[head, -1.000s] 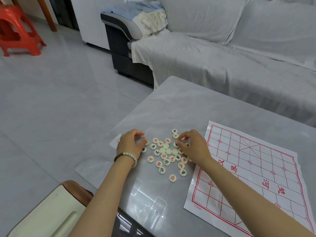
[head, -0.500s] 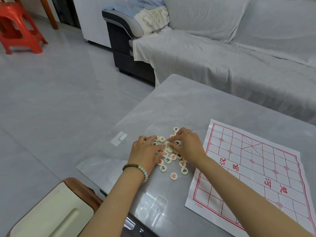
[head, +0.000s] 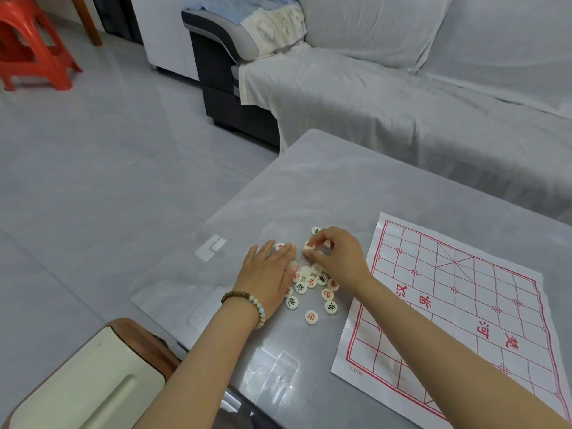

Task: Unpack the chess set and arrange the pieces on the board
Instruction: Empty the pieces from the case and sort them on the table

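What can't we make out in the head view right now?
Head view, four gaps:
Pile of pieces: the left hand lies flat over part of it, so no full count is possible.
Pinched piece in the right hand: the fingertips cover it, so its character is unreadable.
Board: the near corner is cut off by the frame's bottom edge, and the right forearm crosses it.
Blank-side-up pieces in the pile: characters hidden.

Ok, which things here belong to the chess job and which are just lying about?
Job: pile of pieces, paper board, left hand flat on pile, right hand pinching one piece.
Lying about: red stool, sofa, cream chair.
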Demonstrator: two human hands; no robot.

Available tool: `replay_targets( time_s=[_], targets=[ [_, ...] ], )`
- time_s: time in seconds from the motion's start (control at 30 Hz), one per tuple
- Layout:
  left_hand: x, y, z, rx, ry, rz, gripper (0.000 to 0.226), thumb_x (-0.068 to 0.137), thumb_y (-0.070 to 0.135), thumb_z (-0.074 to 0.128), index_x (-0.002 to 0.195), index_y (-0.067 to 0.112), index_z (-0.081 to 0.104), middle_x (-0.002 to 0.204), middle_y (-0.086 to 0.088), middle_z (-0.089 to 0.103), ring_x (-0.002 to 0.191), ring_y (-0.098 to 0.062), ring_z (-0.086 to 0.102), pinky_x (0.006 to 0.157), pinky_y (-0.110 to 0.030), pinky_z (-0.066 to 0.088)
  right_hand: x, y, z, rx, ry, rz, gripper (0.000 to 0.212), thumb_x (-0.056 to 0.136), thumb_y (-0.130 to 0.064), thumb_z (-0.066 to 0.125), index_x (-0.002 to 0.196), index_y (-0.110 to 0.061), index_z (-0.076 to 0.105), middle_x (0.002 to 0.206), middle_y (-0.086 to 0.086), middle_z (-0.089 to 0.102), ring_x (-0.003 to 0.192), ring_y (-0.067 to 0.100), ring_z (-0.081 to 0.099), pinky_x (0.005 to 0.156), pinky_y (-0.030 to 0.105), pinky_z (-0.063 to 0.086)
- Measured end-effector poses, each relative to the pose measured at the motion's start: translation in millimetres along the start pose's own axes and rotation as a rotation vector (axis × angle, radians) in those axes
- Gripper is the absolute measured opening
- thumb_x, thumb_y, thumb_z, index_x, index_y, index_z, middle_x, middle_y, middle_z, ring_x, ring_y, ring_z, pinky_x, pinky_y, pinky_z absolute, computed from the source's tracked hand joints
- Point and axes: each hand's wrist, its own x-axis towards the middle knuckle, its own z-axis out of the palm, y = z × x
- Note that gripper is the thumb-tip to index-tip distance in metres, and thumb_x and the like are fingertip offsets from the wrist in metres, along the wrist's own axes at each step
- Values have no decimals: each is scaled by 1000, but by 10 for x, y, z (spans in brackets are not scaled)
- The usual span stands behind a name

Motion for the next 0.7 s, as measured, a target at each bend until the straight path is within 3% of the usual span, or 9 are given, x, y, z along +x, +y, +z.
replay_targets(
  time_s=[0.17, 0.3, 0.47, 0.7],
  targets=[
    [17, -27, 42, 75, -64, -4, 49, 101, 33, 10, 149, 25, 5, 156, 12, 4, 143, -13, -8, 115, -36, -8, -116, 93, -53, -191, -94, -131, 16, 82, -40, 68, 93, -30, 74, 98, -9, 60, 93, 9, 49, 87, 29, 33],
    [40, -38, 67, 66, -55, -7, 49, 101, 33, 11, 149, 26, 6, 156, 12, 6, 143, -12, -9, 114, -36, -9, -203, 131, -137, -307, -112, -238, 22, 88, -42, 60, 102, -31, 72, 108, -6, 57, 98, 12, 45, 86, 25, 23],
    [-1, -23, 5, 16, -2, -10, 47, 101, 33, 13, 148, 26, 13, 155, 12, 13, 143, -11, -6, 115, -34, -7, -139, 79, -146, -177, 61, -125, 20, 85, -37, 64, 99, -26, 74, 103, -3, 61, 99, 15, 50, 85, 26, 27],
    [-93, 26, 38, 41, -57, 61, 48, 101, 34, 10, 147, 25, 20, 155, 13, 15, 143, -8, -7, 114, -32, -9, -192, 115, -68, -238, -40, -131, 22, 86, -39, 63, 102, -29, 73, 109, -4, 59, 104, 18, 50, 88, 28, 29]
  ],
)
